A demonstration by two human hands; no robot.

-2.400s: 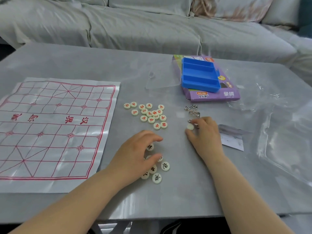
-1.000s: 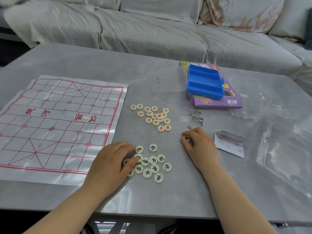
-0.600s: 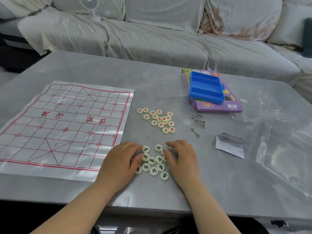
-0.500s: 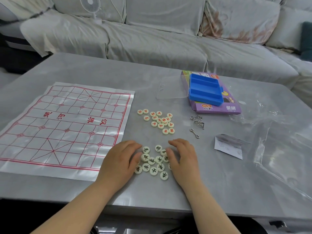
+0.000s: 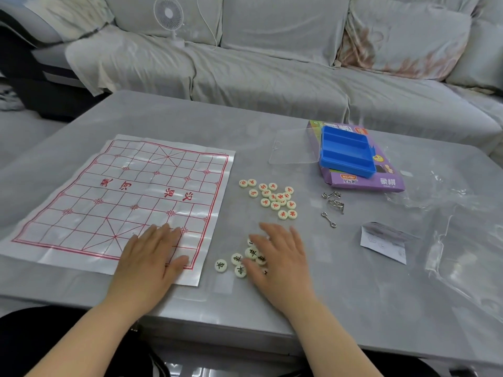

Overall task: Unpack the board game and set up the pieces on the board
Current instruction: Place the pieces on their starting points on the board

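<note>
A white sheet board [image 5: 128, 197] with red grid lines lies flat on the left of the grey table [image 5: 340, 289]. My left hand [image 5: 151, 261] rests flat on the board's near right corner, fingers straight. My right hand [image 5: 277, 257] lies flat over a cluster of cream discs with black characters [image 5: 236, 259], covering part of them. Several discs show at its left, one [image 5: 220, 265] a little apart. A second cluster of cream discs with red characters [image 5: 273, 198] sits farther back, untouched.
A blue plastic tray [image 5: 347, 155] sits on a purple game box [image 5: 386, 182] at the back right, beside a clear lid [image 5: 295, 146]. Metal wire puzzles [image 5: 332, 206], a folded paper [image 5: 383, 242] and clear plastic wrap [image 5: 460, 240] lie to the right. A sofa runs behind the table.
My left hand has left the black-character discs and moved left onto the board's corner. My right hand has slid over those discs. The camera has tilted up.
</note>
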